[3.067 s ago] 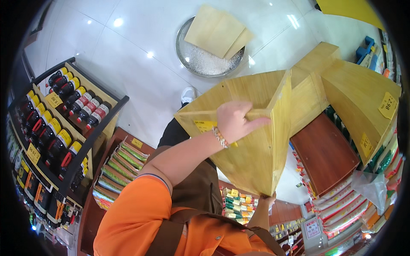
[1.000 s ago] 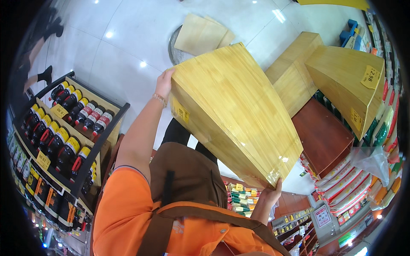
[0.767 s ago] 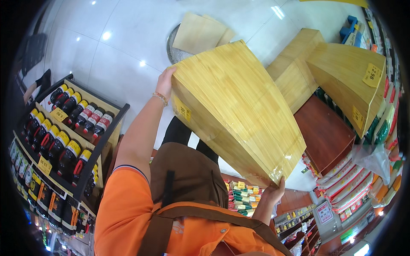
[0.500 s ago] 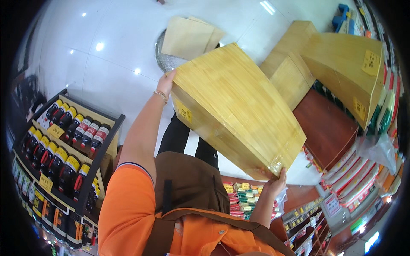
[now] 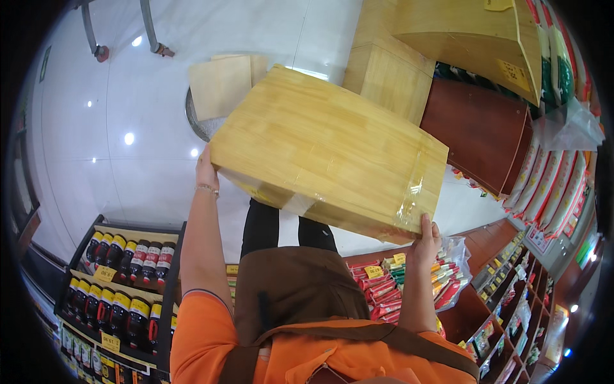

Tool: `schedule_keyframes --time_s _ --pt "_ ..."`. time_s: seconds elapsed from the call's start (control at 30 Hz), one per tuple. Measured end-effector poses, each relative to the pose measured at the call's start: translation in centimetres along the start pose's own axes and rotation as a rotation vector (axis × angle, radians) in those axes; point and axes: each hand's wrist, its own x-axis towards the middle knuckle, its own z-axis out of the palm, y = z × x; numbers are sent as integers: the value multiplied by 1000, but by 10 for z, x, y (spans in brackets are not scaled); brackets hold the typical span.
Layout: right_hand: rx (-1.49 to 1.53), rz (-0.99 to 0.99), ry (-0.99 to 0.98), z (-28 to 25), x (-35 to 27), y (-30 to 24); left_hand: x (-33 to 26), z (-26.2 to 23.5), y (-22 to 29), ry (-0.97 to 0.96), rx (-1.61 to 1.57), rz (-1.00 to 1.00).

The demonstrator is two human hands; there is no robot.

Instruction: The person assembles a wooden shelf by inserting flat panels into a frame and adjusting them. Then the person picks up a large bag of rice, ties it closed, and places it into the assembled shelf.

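1 wooden box (image 5: 326, 137), pale yellow, clear tape (image 5: 412, 189) near its right end; held up in front of the person's brown apron (image 5: 297, 281).
2 hands, both closed on the box: left hand (image 5: 206, 169) at the left corner, right hand (image 5: 427, 240) at the near right corner, thumb uppermost; fingers partly hidden.
1 round pan (image 5: 191, 118), on the floor beyond, under thin boards (image 5: 220, 88).
1 rack (image 5: 176, 256) of dark bottles, left.

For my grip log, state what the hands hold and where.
A wood-coloured box: left hand at its near left corner, right hand at its near right corner.
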Motion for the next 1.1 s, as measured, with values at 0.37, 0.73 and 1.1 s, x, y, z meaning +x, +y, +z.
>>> schedule_keyframes --time_s 0.37,0.73,1.1 --pt "-200 -92 -123 -36 21 27 -26 -6 -9 -24 44 -47" --pt "271 107 96 -137 125 89 -124 69 21 -287 323 21" --pt "656 383 -36 -217 186 141 -417 255 129 -323 588 555"
